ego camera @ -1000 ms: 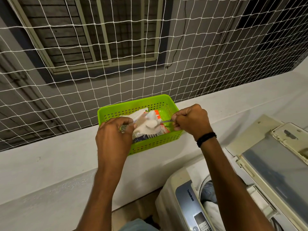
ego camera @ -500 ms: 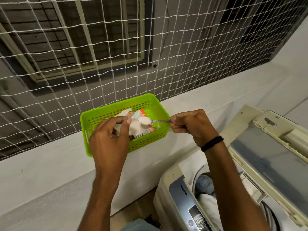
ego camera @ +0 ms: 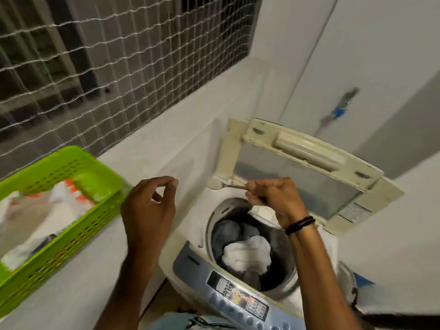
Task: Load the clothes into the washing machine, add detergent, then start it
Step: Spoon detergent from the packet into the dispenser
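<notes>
The top-loading washing machine (ego camera: 190, 234) stands open, its lid (ego camera: 309, 167) tilted up at the back. Dark and white clothes (ego camera: 245, 251) lie in the drum. My right hand (ego camera: 273, 196) is shut on a metal spoon (ego camera: 228, 185) heaped with white detergent powder, held above the drum's far rim. My left hand (ego camera: 150, 206) hovers empty over the ledge, fingers loosely curled, between the machine and the green basket (ego camera: 71, 229). The detergent packet (ego camera: 66, 198) lies in that basket, blurred.
A white ledge (ego camera: 166, 144) runs along the wall under white safety netting (ego camera: 119, 55). The machine's control panel (ego camera: 238, 296) faces me at the bottom. A tap with a blue fitting (ego camera: 338, 110) is on the right wall.
My right hand has carried the heaped spoon from the basket rightward to above the open drum. My left hand has let go of the packet. The view swung right, toward the machine.
</notes>
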`<state>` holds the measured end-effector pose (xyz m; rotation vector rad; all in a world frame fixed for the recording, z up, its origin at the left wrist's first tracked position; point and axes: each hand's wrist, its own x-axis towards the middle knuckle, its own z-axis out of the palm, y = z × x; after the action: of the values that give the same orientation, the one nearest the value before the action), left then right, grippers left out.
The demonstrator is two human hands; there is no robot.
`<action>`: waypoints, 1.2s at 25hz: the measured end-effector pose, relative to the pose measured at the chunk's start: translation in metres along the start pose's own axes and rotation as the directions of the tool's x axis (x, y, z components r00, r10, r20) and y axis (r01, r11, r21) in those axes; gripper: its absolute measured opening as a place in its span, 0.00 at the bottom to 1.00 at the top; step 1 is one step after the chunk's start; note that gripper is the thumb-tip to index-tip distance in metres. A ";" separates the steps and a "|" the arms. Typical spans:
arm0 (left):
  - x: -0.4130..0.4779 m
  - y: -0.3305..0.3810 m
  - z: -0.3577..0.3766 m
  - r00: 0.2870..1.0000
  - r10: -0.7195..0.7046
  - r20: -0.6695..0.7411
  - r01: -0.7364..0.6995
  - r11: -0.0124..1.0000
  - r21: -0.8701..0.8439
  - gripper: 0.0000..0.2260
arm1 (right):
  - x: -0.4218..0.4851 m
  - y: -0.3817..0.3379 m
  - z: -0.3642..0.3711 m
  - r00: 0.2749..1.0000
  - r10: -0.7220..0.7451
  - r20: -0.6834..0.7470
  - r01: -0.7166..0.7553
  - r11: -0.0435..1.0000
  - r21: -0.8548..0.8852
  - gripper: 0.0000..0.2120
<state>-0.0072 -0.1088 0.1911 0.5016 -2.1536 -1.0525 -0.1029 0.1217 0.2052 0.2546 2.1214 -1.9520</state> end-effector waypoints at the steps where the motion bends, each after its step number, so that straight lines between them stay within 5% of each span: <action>1: -0.002 0.000 0.018 0.998 0.016 0.060 -0.015 1.000 -0.009 0.01 | 0.004 0.012 -0.020 0.998 0.015 -0.065 -0.015 1.000 -0.003 0.08; 7: -0.029 -0.018 0.138 0.904 0.073 0.422 -0.093 0.995 0.027 0.03 | 0.056 0.111 -0.123 0.934 0.097 -0.343 -0.155 0.977 -0.145 0.07; 13: -0.072 -0.050 0.248 0.605 -0.017 0.796 -0.142 0.981 0.129 0.17 | 0.099 0.180 -0.132 0.851 0.165 -0.499 -0.326 0.910 -0.255 0.10; 19: -0.090 -0.068 0.304 0.441 -0.044 0.897 -0.325 0.923 0.206 0.23 | 0.105 0.212 -0.103 0.887 -0.067 -0.457 -0.223 0.804 -0.552 0.11; 26: -0.098 -0.079 0.318 0.339 -0.092 0.936 -0.338 0.917 0.212 0.30 | 0.096 0.211 -0.104 0.837 -0.217 -0.503 -0.154 0.788 -0.597 0.07; 30: -0.091 -0.080 0.308 0.396 -0.097 0.913 -0.230 0.952 0.201 0.27 | 0.085 0.191 -0.105 0.759 0.090 -0.645 -0.253 0.953 -0.165 0.09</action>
<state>-0.1617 0.0632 -0.0463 -0.1642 -3.3444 -1.0761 -0.1349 0.2398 0.0061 1.1639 2.5792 -1.6066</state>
